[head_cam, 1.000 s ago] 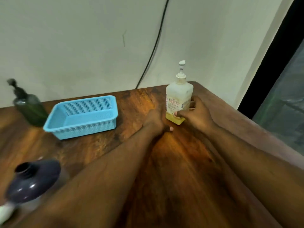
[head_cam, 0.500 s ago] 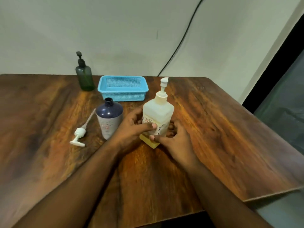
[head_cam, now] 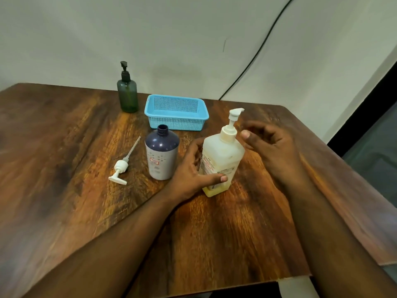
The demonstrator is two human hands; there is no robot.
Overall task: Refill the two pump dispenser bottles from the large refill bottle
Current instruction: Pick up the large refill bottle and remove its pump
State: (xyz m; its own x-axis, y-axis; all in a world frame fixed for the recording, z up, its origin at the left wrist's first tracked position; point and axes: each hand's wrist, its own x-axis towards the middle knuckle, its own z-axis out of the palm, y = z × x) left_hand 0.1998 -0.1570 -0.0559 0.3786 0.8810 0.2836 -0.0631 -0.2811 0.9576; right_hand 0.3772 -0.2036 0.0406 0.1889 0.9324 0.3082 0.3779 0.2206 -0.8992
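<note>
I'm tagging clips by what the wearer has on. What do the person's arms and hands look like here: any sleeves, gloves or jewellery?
Both forearms are bare right up to the frame edge, with no sleeves in view. The left hand and right hand are ungloved, with no rings, watch or bracelet visible. The fingers end in short nails without visible polish.

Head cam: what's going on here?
A person's left hand grips the large white pump bottle standing on the table. The right hand hovers by its pump collar, fingers curled, holding nothing. The purple bottle stands open, its white pump lying beside it. The green dispenser is capped, next to a blue basket.
</note>
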